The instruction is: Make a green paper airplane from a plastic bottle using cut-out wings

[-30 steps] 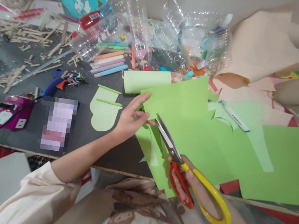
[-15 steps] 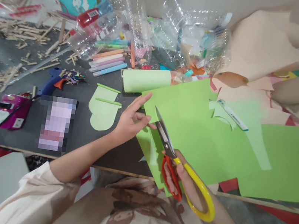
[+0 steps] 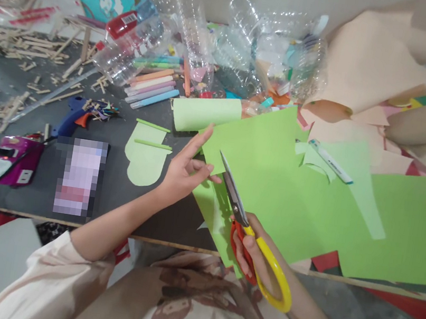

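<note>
My left hand (image 3: 185,169) pinches the left corner of a large bright green paper sheet (image 3: 281,185) that lies over the table's front edge. My right hand (image 3: 258,254) grips scissors (image 3: 243,223) with one red and one yellow handle. Their blades point up and left along the sheet's left edge, tips close to my left fingers. A rolled pale green paper (image 3: 206,113) lies just behind my left hand. Left of it sits a pale green cut-out shape (image 3: 145,157) with two thin green strips on it.
Crushed clear plastic bottles (image 3: 230,45) and coloured markers (image 3: 154,84) crowd the back. Wooden sticks (image 3: 19,61), a blue glue gun (image 3: 70,114) and a purple device (image 3: 12,164) lie at left. Peach paper sheets (image 3: 375,66) pile at right. A white pen (image 3: 330,161) rests on the green paper.
My right hand has slid the scissors left and a little up along the green sheet's edge, nearer my left fingers. My left hand has kept its hold on the corner.
</note>
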### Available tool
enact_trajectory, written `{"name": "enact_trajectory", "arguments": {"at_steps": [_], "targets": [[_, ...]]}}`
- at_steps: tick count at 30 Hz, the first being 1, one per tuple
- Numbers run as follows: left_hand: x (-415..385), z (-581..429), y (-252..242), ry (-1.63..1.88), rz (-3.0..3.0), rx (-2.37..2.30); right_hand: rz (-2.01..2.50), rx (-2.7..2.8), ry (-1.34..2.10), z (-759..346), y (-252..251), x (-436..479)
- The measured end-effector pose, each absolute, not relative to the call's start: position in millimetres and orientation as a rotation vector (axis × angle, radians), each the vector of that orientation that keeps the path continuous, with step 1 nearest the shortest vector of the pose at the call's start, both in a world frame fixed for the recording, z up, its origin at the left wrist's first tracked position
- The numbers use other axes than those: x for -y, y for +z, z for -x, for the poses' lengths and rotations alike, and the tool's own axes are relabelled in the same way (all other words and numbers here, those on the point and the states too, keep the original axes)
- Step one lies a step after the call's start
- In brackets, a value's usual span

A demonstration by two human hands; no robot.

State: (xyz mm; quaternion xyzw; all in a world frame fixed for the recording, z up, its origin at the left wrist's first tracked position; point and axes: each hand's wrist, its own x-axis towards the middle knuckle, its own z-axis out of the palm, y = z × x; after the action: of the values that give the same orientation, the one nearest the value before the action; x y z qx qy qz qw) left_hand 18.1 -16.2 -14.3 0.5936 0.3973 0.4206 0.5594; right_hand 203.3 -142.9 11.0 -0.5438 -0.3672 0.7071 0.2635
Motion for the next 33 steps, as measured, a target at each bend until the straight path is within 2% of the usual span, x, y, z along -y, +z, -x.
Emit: {"name": "enact_trajectory", "arguments": {"at_steps": [13,33], "targets": [[20,-18,-12,0.958,-1.437,-0.845,1.289,1.110,1.876,-205,7,145],[21,-19,-12,0.957,-1.408,-0.831,1.416,0.939,1.801,-192,8,138]]}}
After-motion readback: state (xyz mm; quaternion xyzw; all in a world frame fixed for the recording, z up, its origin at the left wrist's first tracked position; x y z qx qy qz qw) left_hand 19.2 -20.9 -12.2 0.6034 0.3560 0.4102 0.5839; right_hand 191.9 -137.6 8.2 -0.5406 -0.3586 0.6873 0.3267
